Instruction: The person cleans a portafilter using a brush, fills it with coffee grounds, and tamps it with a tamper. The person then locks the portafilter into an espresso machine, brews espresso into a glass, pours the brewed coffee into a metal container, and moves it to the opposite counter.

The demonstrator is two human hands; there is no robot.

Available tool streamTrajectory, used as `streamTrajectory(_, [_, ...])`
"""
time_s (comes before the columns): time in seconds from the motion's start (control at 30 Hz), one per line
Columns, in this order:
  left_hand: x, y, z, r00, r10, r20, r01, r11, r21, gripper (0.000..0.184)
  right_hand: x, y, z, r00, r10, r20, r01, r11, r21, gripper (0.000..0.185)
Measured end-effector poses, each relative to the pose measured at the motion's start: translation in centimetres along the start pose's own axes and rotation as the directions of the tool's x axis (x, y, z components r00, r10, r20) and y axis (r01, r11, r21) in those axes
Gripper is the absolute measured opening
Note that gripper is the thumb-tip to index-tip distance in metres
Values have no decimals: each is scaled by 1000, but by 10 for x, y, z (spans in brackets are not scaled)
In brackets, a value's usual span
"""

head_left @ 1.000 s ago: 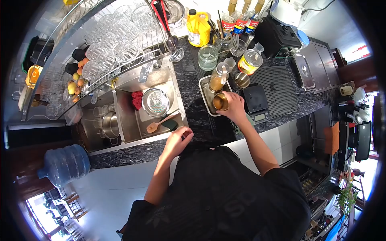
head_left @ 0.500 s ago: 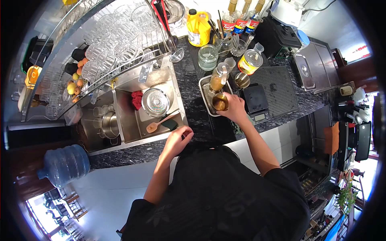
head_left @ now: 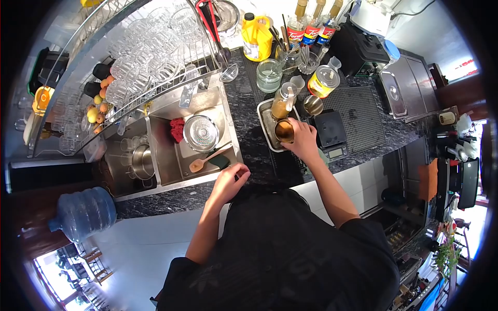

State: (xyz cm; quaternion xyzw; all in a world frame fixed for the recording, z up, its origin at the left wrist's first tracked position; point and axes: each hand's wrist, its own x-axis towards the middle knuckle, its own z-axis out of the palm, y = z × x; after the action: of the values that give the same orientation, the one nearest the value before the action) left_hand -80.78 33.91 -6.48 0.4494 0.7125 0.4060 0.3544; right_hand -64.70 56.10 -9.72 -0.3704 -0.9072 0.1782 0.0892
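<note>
My right hand (head_left: 302, 142) is wrapped round a metal cup (head_left: 284, 130) with a dark golden-brown inside. The cup is at the near end of a small white-rimmed metal tray (head_left: 263, 111); whether it rests on the tray I cannot tell. Just behind it on the tray stands a glass jar (head_left: 283, 103) of brown contents with a utensil in it. To the right are a second metal cup (head_left: 313, 105) and a black digital scale (head_left: 330, 128). My left hand (head_left: 230, 182) hovers by the sink's front right corner, loosely curled with thumb and fingers apart, holding nothing.
The sink (head_left: 168, 160) on the left holds a strainer (head_left: 201, 132), a red cloth (head_left: 177, 129) and a wooden spatula (head_left: 197, 165). Behind the tray stand a water-filled glass jar (head_left: 268, 75), a yellow jug (head_left: 256, 39), a can (head_left: 323, 82) and syrup bottles (head_left: 311, 32).
My right hand and the metal cup have shifted very slightly, and the cup's mouth now faces more upward. My left hand has stayed where it was.
</note>
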Motion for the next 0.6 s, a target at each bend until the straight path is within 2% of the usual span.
streamTrajectory(0.03, [0, 0, 0, 1000, 0, 3, 0, 1000, -2, 13, 2, -1, -1, 1000, -1, 0, 1, 1000, 1, 81])
streamTrajectory(0.1, [-1, 0, 0, 1000, -16, 7, 16, 1000, 2, 13, 3, -1, -6, 993, 53, 109, -63, 994, 94, 82])
streamTrajectory(0.2, [0, 0, 0, 1000, -18, 5, 18, 1000, 3, 13, -1, -3, -3, 997, 4, 76, -2, 1000, -14, 83])
streamTrajectory(0.23, [0, -1, 0, 1000, -10, -1, 10, 1000, 2, 13, -2, -3, -1, 999, -39, 8, 40, 998, -58, 83])
streamTrajectory(0.33, [-1, -1, 0, 1000, 11, -8, -11, 1000, -9, 13, 1, -4, -1, 998, 46, 44, -46, 999, 1, 81])
streamTrajectory(0.47, [0, 0, 1, 1000, -12, 3, 12, 1000, 4, 12, -1, -4, -2, 997, 42, 71, -43, 999, 9, 82])
streamTrajectory(0.53, [-1, 1, 0, 1000, -26, 4, 26, 1000, -4, 12, -1, -3, 3, 1000, 28, 12, -28, 999, -31, 82])
streamTrajectory(0.6, [-1, 1, 0, 1000, -20, 0, 20, 1000, -4, 12, 1, -2, 5, 999, 38, 37, -39, 999, 9, 82])
